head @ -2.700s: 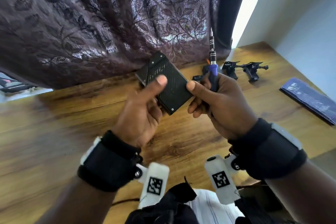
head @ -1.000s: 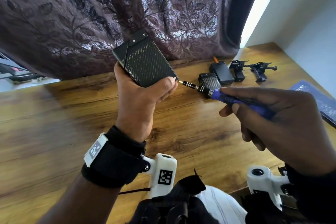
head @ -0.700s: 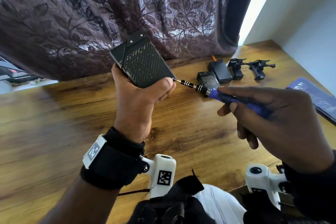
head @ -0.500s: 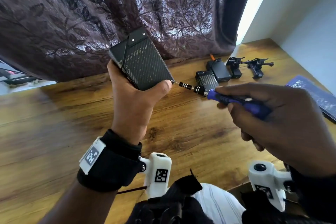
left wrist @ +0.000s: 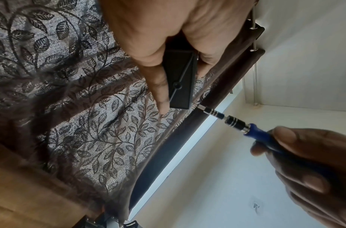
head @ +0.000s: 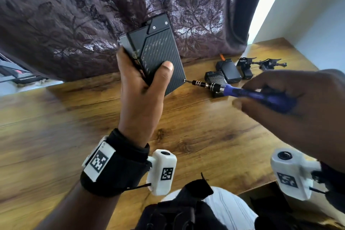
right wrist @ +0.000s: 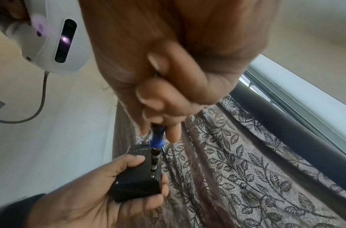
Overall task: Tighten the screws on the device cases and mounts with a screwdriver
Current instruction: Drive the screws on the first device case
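My left hand grips a black carbon-pattern device case upright above the wooden table, thumb across its face. In the left wrist view the case shows end-on between the fingers. My right hand holds a blue-handled screwdriver, its black-ringed shaft pointing left. The bit tip meets a screw at the case's lower right corner. From the right wrist, the screwdriver runs down onto the case held in the left hand.
Two more black cases and two black clamp mounts lie at the table's back right. A dark leaf-pattern curtain hangs behind. A blue booklet sits mostly hidden behind my right hand.
The left hand turned the case from flat to upright with its patterned face toward me. The right hand swung the screwdriver from vertical to horizontal and set its tip on the corner screw.
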The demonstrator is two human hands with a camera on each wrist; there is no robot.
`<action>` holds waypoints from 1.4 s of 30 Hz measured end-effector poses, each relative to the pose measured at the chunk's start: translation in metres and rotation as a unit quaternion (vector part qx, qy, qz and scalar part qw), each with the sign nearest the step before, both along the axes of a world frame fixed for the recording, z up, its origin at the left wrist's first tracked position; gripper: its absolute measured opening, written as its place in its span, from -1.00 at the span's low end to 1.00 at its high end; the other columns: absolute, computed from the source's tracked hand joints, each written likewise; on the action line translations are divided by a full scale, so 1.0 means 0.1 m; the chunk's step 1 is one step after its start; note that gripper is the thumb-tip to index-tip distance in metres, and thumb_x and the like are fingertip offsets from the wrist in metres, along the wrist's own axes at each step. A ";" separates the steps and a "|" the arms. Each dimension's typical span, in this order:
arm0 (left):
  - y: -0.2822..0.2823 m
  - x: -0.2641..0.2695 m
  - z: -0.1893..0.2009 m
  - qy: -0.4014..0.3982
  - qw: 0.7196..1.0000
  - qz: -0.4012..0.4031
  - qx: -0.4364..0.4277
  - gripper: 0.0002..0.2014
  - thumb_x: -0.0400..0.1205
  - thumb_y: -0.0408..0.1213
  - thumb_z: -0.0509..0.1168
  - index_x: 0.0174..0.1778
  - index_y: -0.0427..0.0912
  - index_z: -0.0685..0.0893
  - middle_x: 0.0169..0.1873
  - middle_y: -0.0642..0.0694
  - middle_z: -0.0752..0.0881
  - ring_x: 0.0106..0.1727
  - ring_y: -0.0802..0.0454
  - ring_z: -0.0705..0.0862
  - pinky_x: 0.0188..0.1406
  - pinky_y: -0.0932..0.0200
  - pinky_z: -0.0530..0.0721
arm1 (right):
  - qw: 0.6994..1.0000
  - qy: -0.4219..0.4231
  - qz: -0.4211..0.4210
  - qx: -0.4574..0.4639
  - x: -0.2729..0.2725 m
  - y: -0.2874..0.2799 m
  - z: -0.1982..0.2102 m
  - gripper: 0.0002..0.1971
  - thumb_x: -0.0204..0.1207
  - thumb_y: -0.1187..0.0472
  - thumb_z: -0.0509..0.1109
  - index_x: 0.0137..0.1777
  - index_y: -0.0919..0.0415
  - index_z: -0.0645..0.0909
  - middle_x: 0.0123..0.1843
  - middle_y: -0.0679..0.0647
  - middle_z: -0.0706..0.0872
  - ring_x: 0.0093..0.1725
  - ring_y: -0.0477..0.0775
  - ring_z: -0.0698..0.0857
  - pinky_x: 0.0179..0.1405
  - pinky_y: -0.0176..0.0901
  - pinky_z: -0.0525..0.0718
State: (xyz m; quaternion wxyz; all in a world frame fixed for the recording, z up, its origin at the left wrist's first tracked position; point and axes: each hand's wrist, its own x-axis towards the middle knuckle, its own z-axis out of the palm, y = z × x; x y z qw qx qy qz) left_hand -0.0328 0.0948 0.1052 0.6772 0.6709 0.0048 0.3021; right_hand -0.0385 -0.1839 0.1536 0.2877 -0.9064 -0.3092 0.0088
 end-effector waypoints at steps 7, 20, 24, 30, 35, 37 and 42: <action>-0.02 0.01 0.03 0.013 1.000 -0.008 0.004 -0.58 0.66 -0.30 0.36 0.37 -0.31 0.40 0.15 -0.11 0.66 0.13 0.01 0.67 0.16 -0.12 0.77 | 0.996 -0.024 -0.067 0.053 0.12 0.48 0.36 -0.79 0.49 -0.24 0.43 -0.04 -0.16 0.71 -0.25 -0.26 0.78 -0.39 -0.12 0.74 -0.34 -0.03 0.68; -0.04 -0.01 0.07 0.021 1.000 0.002 0.002 -0.61 0.69 -0.38 0.34 0.38 -0.26 0.37 0.11 0.00 0.66 0.13 -0.06 0.71 0.16 -0.32 0.80 | 0.995 -0.066 -0.072 0.014 0.07 0.47 0.33 -0.75 0.55 -0.18 0.42 -0.11 -0.05 0.78 -0.43 -0.06 0.73 -0.45 0.00 0.71 -0.36 -0.03 0.68; 0.03 0.01 0.13 0.003 0.998 0.014 0.056 -0.67 0.69 -0.37 0.34 0.30 -0.14 0.39 0.11 0.02 0.64 0.13 0.07 0.67 0.18 -0.17 0.78 | 0.996 -0.040 -0.075 -0.001 0.03 0.53 0.31 -0.53 0.60 -0.28 0.28 -0.29 0.04 0.76 -0.59 0.02 0.60 -0.62 0.04 0.59 -0.53 -0.04 0.61; 0.03 0.01 0.13 0.007 0.997 0.011 0.079 -0.56 0.69 -0.38 0.34 0.44 -0.35 0.36 0.18 -0.04 0.65 0.17 0.08 0.68 0.22 0.05 0.71 | 0.994 -0.036 -0.100 0.014 0.06 0.59 0.36 -0.70 0.32 -0.09 0.68 -0.05 -0.10 0.65 -0.06 -0.36 0.72 -0.18 -0.39 0.67 -0.16 -0.67 0.45; 0.00 -0.02 0.13 0.005 0.997 0.005 0.071 -0.53 0.69 -0.33 0.35 0.45 -0.40 0.36 0.26 -0.23 0.66 0.26 -0.13 0.69 0.31 -0.22 0.73 | 0.994 -0.022 -0.105 0.033 0.04 0.57 0.36 -0.62 0.63 -0.17 0.43 -0.38 -0.04 0.67 -0.54 -0.16 0.68 -0.59 -0.11 0.66 -0.45 -0.21 0.64; 0.02 -0.01 0.14 0.001 0.997 0.016 0.072 -0.59 0.69 -0.31 0.35 0.38 -0.32 0.38 0.18 -0.11 0.66 0.18 -0.01 0.68 0.25 -0.11 0.74 | 0.994 -0.005 -0.104 0.041 0.02 0.59 0.36 -0.58 0.63 -0.16 0.40 -0.45 -0.02 0.63 -0.60 -0.20 0.65 -0.66 -0.16 0.61 -0.45 -0.30 0.60; 0.00 -0.01 0.12 0.006 0.997 0.016 0.078 -0.58 0.69 -0.31 0.36 0.38 -0.38 0.39 0.16 -0.06 0.67 0.14 0.03 0.69 0.21 -0.12 0.75 | 0.992 0.007 -0.117 0.036 0.04 0.60 0.39 -0.71 0.27 -0.15 0.66 -0.09 -0.14 0.67 -0.15 -0.33 0.75 -0.34 -0.32 0.71 -0.27 -0.22 0.63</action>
